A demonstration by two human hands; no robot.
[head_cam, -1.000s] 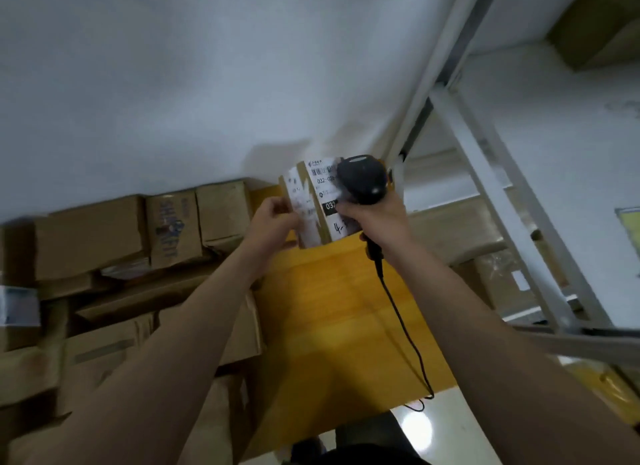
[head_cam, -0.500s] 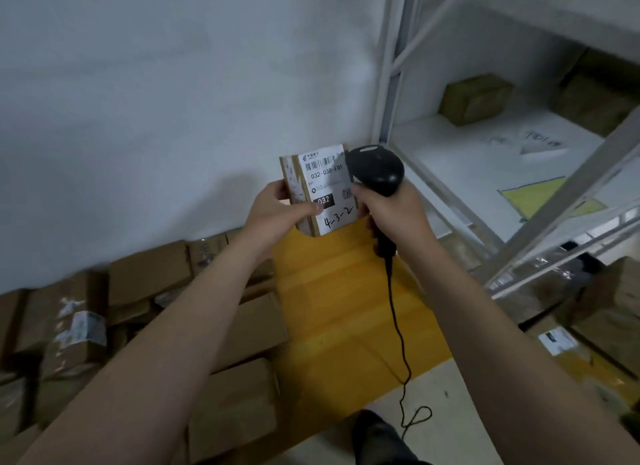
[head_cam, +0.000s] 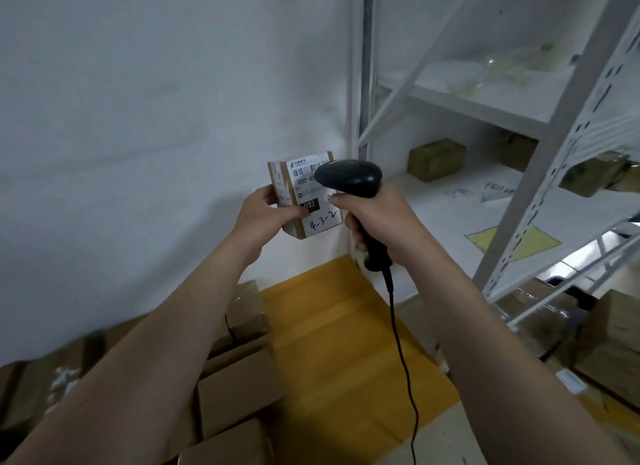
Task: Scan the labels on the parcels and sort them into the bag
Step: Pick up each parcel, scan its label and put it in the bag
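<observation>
1. A white wall [head_cam: 138, 118] is filling the left of the view, and a white rack [head_cam: 540, 174] is standing on the right. A yellow strip of floor [head_cam: 339, 343] is running between them. More of the rack is showing than half a second ago, and fewer of the stacked boxes [head_cam: 239, 385] at lower left.
2. The left hand [head_cam: 263, 215] is still holding the parcel [head_cam: 292, 187] up in front of the wall, just left of the rack's post. Its thumb is pressing on the front face and its fingers are curling behind the left edge.
3. The parcel's label [head_cam: 320, 219] is facing the camera, with "4-3-2" handwritten along the bottom.
4. The right hand [head_cam: 377, 219] is gripping the scanner [head_cam: 349, 179] by its handle, fingers wrapped round it.
5. The scanner's head was beside the label before; it is now overlapping the label's upper right corner and hiding part of the barcode.
6. The cable [head_cam: 401, 360] is hanging from the handle down over the floor.
7. A small box [head_cam: 436, 158] is sitting on a rack shelf.
</observation>
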